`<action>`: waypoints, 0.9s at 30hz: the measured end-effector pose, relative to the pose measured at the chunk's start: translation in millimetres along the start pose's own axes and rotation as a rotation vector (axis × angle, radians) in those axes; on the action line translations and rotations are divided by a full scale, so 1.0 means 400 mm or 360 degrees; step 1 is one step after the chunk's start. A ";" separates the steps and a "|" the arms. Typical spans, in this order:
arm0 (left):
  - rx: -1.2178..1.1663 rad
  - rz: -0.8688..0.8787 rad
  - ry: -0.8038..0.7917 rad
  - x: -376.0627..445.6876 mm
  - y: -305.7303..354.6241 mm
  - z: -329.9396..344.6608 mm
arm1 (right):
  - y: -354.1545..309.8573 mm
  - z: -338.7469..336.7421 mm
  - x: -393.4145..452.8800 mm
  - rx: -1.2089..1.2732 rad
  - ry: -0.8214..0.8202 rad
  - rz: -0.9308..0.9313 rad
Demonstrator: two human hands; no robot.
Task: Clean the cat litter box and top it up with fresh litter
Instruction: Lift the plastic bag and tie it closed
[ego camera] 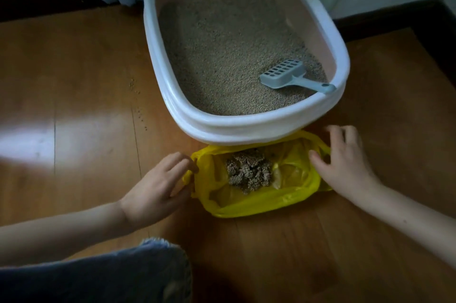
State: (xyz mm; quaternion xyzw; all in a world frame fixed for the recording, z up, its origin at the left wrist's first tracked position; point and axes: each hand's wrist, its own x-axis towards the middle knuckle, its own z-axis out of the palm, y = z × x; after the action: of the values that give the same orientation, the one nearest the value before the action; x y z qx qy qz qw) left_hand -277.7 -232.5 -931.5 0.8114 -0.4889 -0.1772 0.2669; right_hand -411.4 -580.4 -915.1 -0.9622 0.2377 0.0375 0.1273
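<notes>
A person crouches on a wooden floor (74, 75), a denim-clad knee (98, 275) at the bottom of the frame. Just beyond it, both hands flank an open yellow plastic bag (249, 206) holding a clump of soiled litter (249, 173). The left hand (155, 189) rests at the bag's left edge, fingers loosely spread and touching the handle loop; whether they pinch it cannot be told. The right hand (345, 162) lies over the bag's right edge, fingers spread and slightly bent, not clearly gripping.

Touching the bag's far side stands the white litter box (246, 130), its bed of tan litter (222, 51) fairly level. A pale blue slotted scoop (286, 74) lies inside, handle propped against the near right rim. A few stray grains (135, 90) dot the floor to the left.

Scooping appears finished; the step in hand looks like closing the waste bag. Next, both handles need gathering and tying without spilling, before fresh litter goes in.
</notes>
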 end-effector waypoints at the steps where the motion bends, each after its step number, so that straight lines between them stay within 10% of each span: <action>1: -0.0113 -0.0279 0.0049 -0.011 0.003 0.017 | 0.001 0.002 -0.001 0.0023 -0.0108 0.0099; 9: -0.1241 -0.1387 -0.0076 0.073 0.060 0.019 | -0.045 -0.048 -0.012 0.0209 -0.0355 0.0132; 27: -0.2080 -0.1474 -0.0168 0.091 0.103 -0.037 | -0.180 -0.184 -0.019 0.1008 -0.0659 -0.0092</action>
State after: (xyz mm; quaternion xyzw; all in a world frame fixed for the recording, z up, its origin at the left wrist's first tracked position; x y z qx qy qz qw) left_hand -281.5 -276.7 -895.7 0.6020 0.0882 -0.5586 0.5638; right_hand -383.5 -534.6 -826.8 -0.8536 0.1796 0.1522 0.4647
